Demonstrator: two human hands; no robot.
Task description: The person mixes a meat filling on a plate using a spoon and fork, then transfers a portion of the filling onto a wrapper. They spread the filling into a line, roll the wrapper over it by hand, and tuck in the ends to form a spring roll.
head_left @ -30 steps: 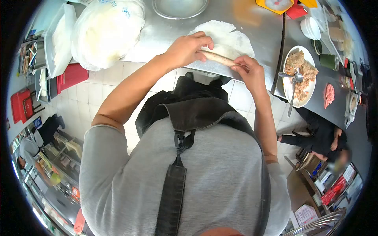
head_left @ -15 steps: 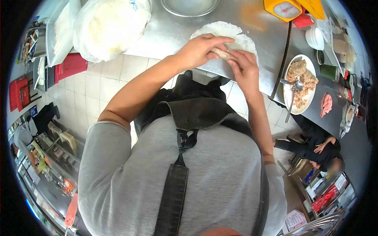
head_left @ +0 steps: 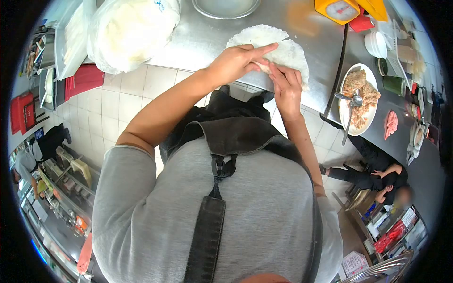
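Note:
Round white wrapper sheets (head_left: 257,35) lie on the steel counter, spread out beyond both my hands. Along the near edge of them is a rolled, filled wrapper like a spring roll (head_left: 264,69), mostly covered by fingers. My left hand (head_left: 240,61) is closed on the roll's left part, its index finger stretched across the wrapper. My right hand (head_left: 287,86) pinches the roll from the right, fingertips meeting the left ones. Only a small pale bit of the roll shows between them.
A white oval plate (head_left: 346,113) of shredded filling with a spoon stands on the right. Beyond are a yellow dial scale (head_left: 336,10) and a metal pan (head_left: 226,17). A bag of white wrappers (head_left: 130,35) sits left. A co-worker (head_left: 384,167) stands at lower right.
My right hand has shifted left and slightly down, bringing its fingertips against my left hand. The roll, plainly visible between the hands before, is now mostly covered.

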